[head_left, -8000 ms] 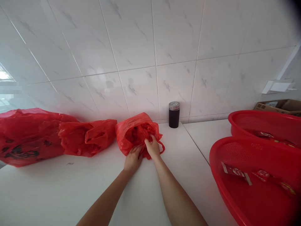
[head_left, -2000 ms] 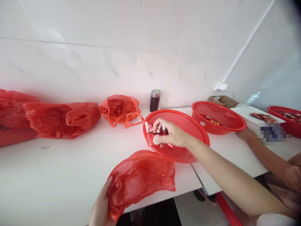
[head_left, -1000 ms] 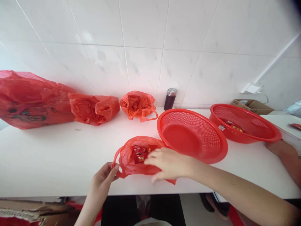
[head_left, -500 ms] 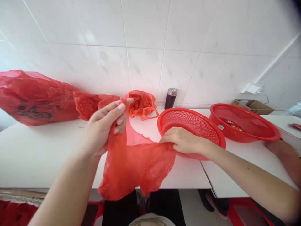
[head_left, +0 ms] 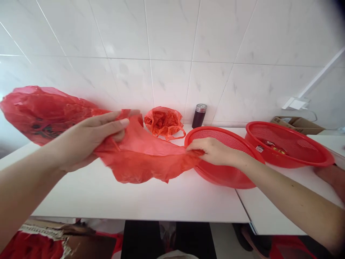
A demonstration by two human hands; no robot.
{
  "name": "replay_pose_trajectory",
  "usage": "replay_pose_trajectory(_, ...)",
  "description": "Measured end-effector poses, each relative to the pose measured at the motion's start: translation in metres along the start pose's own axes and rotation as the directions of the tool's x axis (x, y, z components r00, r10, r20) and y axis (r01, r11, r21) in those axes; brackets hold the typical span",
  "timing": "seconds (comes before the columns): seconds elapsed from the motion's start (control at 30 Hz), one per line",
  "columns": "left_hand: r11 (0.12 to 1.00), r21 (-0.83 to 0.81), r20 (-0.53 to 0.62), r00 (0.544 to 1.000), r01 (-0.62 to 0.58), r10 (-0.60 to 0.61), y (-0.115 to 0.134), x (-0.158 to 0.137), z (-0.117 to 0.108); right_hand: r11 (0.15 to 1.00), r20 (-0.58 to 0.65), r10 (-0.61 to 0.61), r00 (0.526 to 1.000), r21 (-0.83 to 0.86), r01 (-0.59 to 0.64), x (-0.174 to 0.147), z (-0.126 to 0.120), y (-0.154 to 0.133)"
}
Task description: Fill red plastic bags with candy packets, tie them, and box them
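Observation:
A thin red plastic bag [head_left: 145,162] is stretched between my two hands above the white table [head_left: 151,205]. My left hand [head_left: 99,136] is closed on its left end, around the handle part. With its fingers pinched together, my right hand [head_left: 210,151] grips the other end, just over the near-left rim of a red plastic colander [head_left: 229,178]. Behind the stretched bag lies a crumpled red plastic bag [head_left: 164,120] with a loop handle. A large, full red bag with dark print [head_left: 51,108] stands at the left, partly hidden by my left hand.
A dark thermos [head_left: 199,117] stands by the tiled wall. To the right, a second red colander [head_left: 291,144] holds small colourful packets, with another person's hand [head_left: 329,176] beside it. Behind it sits a cardboard box [head_left: 299,124]. An open carton with red contents [head_left: 37,244] is below the table.
My left hand has moved left and turned flatter, pulling the bag wider. The bag's lower part has risen, and it now hangs less deep. My right hand keeps its grip.

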State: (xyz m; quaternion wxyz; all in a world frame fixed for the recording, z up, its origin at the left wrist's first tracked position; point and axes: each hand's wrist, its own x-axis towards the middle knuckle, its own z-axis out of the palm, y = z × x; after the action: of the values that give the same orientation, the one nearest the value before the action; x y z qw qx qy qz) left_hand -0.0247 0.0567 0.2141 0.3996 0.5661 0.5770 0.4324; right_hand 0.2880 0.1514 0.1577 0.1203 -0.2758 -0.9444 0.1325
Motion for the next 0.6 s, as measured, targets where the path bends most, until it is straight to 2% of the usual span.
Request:
replay_pose_trajectory(0.13,1.0,0.001,0.013,1.0,0.012,-0.012,0.005,0.006,-0.002,1.0,-0.028,0.024,0.999,-0.01,-0.024,0.005,-0.007,0.003)
replay_pose_trajectory(0.2,1.0,-0.018,-0.041,0.999,0.001,-0.002,-0.001,0.009,-0.004,0.999,-0.034,0.033,0.999,-0.04,-0.035,0.005,-0.009,0.004)
replay_pose_trajectory(0.27,0.998,0.025,-0.056,0.997,0.049,-0.048,-0.014,0.013,-0.003,0.998,-0.054,0.051,0.997,-0.041,-0.053,0.004,-0.007,0.004)
replay_pose_trajectory(0.37,0.994,0.02,0.008,0.994,0.11,-0.111,-0.047,0.012,0.001,0.995,-0.02,0.083,0.996,-0.051,-0.084,0.003,0.002,0.003)
replay_pose_trajectory(0.47,0.997,-0.058,0.011,0.999,0.054,-0.053,-0.094,0.001,0.005,0.991,-0.01,0.108,0.994,-0.076,-0.108,-0.001,0.008,0.005)
replay_pose_trajectory(0.53,0.998,-0.03,0.019,0.998,0.057,-0.057,-0.128,-0.011,0.011,0.991,-0.034,0.103,0.994,-0.08,-0.106,-0.003,0.01,0.007)
replay_pose_trajectory(0.6,0.994,0.038,0.121,0.987,0.101,-0.104,-0.157,-0.023,0.023,0.992,-0.043,0.103,0.994,-0.072,-0.106,-0.004,0.01,0.01)
